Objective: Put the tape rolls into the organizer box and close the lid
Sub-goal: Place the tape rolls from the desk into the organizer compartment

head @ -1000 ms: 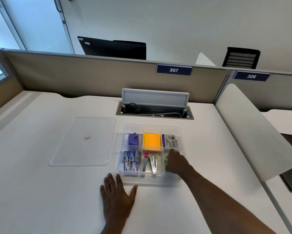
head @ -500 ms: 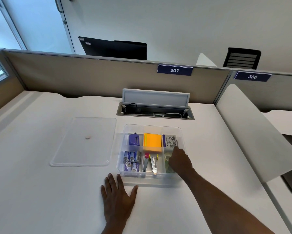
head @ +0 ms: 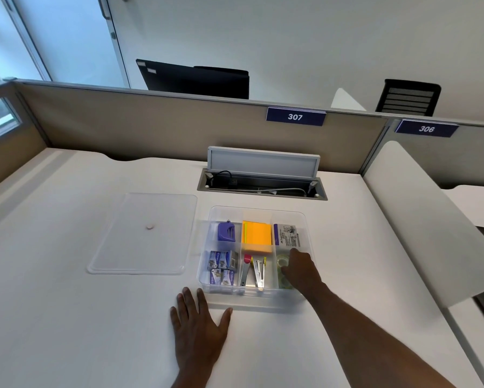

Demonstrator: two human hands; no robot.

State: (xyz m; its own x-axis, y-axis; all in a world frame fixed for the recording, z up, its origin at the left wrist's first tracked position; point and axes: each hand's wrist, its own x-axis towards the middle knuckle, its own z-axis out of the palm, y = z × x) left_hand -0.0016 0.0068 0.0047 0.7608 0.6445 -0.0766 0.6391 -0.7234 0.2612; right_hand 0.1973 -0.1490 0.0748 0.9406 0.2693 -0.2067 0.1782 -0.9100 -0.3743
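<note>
One camera only, worn on the head. It looks forward and down from above the desk (head: 67, 317), quite near, toward the partition (head: 151, 127) at the far edge.

Partition signs (head: 296, 116) read 307 and, at right (head: 426, 128), 306.

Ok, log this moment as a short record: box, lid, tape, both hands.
organizer box: clear, open, six compartments, on the desk
lid: off, flat on the desk left of the box
tape rolls: near-right compartment, partly hidden by the right hand
right hand: inside that compartment, on the tape; grip unclear
left hand: flat on the desk, fingers spread, in front of the box
task left: lid not yet on
</note>
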